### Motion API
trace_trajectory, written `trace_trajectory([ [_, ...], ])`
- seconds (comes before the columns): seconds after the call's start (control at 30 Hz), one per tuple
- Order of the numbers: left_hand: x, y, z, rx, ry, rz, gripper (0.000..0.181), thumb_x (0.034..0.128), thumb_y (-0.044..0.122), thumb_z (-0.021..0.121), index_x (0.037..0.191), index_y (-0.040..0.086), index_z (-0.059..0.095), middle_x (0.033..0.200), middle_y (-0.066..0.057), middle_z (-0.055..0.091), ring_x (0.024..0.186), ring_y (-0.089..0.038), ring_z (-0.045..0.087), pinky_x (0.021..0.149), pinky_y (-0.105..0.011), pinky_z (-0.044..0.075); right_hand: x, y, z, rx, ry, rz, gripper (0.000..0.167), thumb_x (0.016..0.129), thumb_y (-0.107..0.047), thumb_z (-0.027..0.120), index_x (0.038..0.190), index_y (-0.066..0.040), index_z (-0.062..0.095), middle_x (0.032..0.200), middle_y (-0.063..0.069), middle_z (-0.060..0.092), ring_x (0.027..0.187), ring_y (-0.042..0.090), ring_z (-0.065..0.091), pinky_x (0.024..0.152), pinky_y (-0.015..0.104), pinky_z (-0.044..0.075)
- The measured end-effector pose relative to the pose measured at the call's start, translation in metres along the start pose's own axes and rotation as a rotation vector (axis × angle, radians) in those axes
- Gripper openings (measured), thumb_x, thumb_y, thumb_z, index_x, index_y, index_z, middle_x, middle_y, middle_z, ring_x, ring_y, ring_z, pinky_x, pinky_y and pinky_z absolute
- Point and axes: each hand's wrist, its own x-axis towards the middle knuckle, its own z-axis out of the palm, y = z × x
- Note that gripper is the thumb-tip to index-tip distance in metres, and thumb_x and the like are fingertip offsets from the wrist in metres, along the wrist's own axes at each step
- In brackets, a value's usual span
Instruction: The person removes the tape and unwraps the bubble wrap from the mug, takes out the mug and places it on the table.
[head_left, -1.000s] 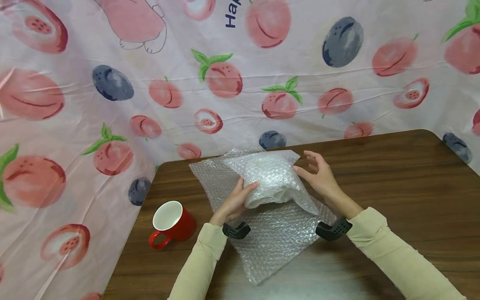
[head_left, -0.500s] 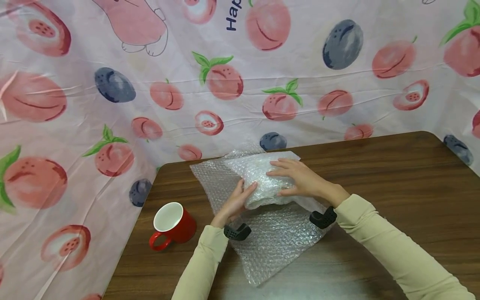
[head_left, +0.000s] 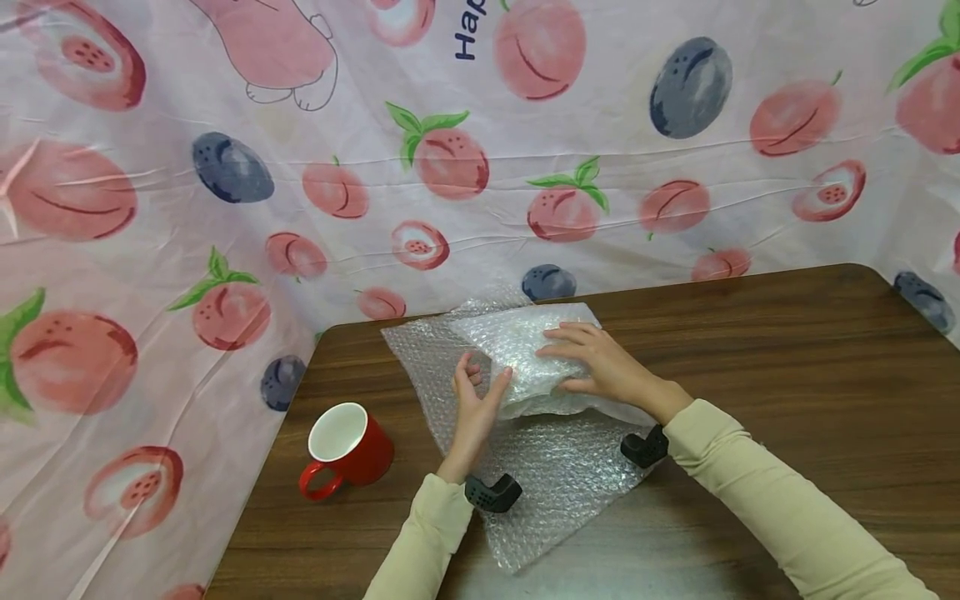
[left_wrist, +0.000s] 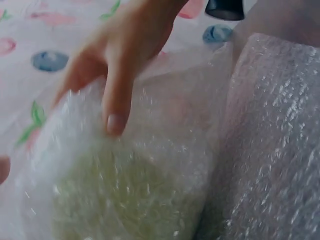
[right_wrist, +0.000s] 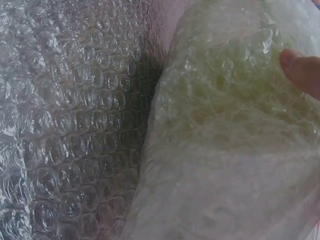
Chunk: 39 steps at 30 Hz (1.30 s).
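Note:
A bubble-wrapped bundle [head_left: 517, 350] lies on a flat sheet of bubble wrap [head_left: 547, 483]. Something pale green shows dimly through the layers in the left wrist view; its kind cannot be made out. My right hand [head_left: 603, 362] holds the bundle from the right, fingers over its top and thumb on the near side. That thumb [left_wrist: 117, 107] lies against the plastic in the left wrist view. At the bundle's left side is my left hand [head_left: 476, 408], its thumb near the wrap and its fingers raised and loosely bent, holding nothing.
To the left, a red mug [head_left: 360, 454] with a white inside stands on the brown wooden table [head_left: 787, 358]. Behind the table hangs a fruit-print cloth [head_left: 465, 267]. Each wrist carries a black camera [head_left: 493, 493].
My right hand has come leftward from the bundle's right edge onto its top. My left hand has let go of the bundle's left side and its fingers have lifted away.

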Motion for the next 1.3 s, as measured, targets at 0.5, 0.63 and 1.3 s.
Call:
trace_trajectory([
  [0.5, -0.023, 0.018, 0.021, 0.556, 0.001, 0.736, 0.017, 0.0729, 0.008, 0.071, 0.088, 0.007, 0.064, 0.096, -0.006, 0.048, 0.089, -0.022, 0.041, 0.075, -0.034, 0.039, -0.003, 0.002, 0.001, -0.018, 0.014, 0.032, 0.049, 0.065, -0.014, 0.077, 0.112, -0.011, 0.061, 0.122, 0.013, 0.052, 0.115, 0.035, 0.040, 0.092, 0.054, 0.031],
  [0.63, -0.020, 0.015, 0.027, 0.603, 0.008, 0.753, 0.021, 0.0695, 0.007, 0.074, 0.086, 0.008, 0.061, 0.094, -0.004, 0.048, 0.089, -0.021, 0.043, 0.076, -0.032, 0.041, -0.003, 0.001, 0.000, -0.021, 0.026, 0.032, 0.049, 0.065, -0.014, 0.078, 0.111, -0.010, 0.061, 0.121, 0.013, 0.052, 0.115, 0.036, 0.040, 0.092, 0.054, 0.031],
  [1.3, -0.015, 0.004, 0.032, 0.731, 0.179, 0.832, 0.028, 0.0639, 0.017, 0.078, 0.071, 0.013, 0.052, 0.081, 0.000, 0.049, 0.077, -0.018, 0.048, 0.069, -0.028, 0.043, -0.002, -0.008, 0.001, -0.038, -0.020, 0.051, 0.050, 0.065, -0.014, 0.078, 0.112, -0.008, 0.060, 0.121, 0.015, 0.051, 0.115, 0.037, 0.040, 0.093, 0.053, 0.030],
])
